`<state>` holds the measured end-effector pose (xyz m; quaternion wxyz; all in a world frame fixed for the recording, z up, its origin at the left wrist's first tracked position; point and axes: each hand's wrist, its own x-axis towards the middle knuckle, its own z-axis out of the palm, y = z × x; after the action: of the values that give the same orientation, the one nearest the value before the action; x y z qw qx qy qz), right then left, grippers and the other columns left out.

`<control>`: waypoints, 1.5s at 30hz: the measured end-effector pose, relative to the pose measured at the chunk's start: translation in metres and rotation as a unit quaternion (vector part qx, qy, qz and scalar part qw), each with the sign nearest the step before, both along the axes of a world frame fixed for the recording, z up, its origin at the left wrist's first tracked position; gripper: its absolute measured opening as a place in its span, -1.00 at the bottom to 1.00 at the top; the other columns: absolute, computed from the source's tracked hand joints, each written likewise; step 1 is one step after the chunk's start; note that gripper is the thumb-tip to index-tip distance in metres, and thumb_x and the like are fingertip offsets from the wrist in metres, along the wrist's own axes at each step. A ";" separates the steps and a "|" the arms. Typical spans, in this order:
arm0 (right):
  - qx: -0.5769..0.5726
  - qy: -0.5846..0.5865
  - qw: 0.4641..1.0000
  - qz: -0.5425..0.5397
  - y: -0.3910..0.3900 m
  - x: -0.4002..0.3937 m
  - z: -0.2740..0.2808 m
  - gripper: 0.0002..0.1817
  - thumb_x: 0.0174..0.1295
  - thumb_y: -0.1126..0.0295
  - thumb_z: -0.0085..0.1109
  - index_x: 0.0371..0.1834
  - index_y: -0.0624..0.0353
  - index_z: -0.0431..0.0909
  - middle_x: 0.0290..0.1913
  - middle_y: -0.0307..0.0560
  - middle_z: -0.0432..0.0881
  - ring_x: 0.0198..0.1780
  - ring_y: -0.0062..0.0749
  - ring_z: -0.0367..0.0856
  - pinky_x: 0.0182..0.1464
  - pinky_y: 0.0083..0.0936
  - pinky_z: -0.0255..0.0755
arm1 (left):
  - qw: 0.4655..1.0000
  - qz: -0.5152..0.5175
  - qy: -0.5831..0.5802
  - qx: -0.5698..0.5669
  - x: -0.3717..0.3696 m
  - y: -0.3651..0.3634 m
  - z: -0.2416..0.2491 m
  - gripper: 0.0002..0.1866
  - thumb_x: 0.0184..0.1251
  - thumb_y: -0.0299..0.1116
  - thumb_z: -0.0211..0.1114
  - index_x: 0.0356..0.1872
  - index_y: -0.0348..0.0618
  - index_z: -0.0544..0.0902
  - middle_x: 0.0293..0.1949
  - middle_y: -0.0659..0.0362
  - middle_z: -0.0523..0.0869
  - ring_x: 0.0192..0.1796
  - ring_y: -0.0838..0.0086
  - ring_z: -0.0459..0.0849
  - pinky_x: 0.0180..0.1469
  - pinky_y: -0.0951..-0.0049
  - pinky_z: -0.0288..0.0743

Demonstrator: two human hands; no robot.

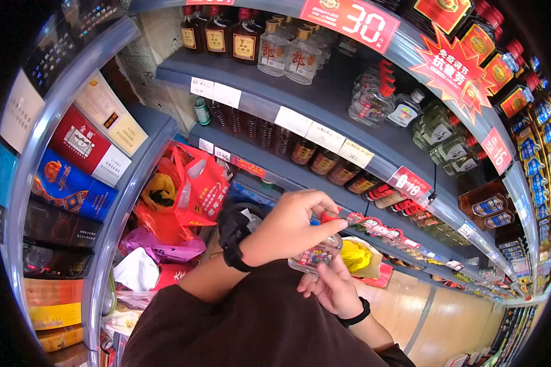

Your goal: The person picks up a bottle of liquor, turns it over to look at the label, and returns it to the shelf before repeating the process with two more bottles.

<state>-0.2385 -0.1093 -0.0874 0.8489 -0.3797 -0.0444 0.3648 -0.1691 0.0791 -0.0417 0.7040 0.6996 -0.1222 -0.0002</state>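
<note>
A small clear glass liquor bottle (316, 254) with a red cap (329, 216) is held in front of my dark shirt. My left hand (295, 227) is closed around its top, thumb and fingers at the cap. Lower down, my right hand (333, 290) has its fingers against the bottle's lower part, partly curled. The bottle tilts, and my left hand hides part of its neck. Both wrists wear black bands. Similar clear bottles with red caps (373, 96) stand in a row on the shelf ahead.
Liquor shelves (251, 92) with price tags curve from ahead to the right. Boxed goods (73, 183) line a shelf at left. Red plastic bags (196, 183) and a purple bag (165, 248) sit low at left. A yellow item (356, 257) lies beyond my hands, above the wooden floor (459, 312).
</note>
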 end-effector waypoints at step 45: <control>-0.099 -0.052 0.986 -0.127 0.013 -0.024 0.004 -0.28 0.23 0.72 0.22 0.41 0.10 0.12 -0.09 -0.08 0.61 -0.26 -0.47 0.64 -0.27 -0.50 0.59 | 0.894 -0.138 0.160 -0.394 -0.022 -0.026 -0.055 -0.47 0.60 0.03 -0.11 0.35 -0.13 0.26 0.06 -0.11 0.60 0.08 0.28 0.66 0.13 0.25 0.57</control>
<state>-0.2620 -0.0960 -0.0838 0.8434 -0.4826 -0.0038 0.2363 -0.1914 0.0532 -0.0971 0.9251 0.3313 -0.0933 -0.1605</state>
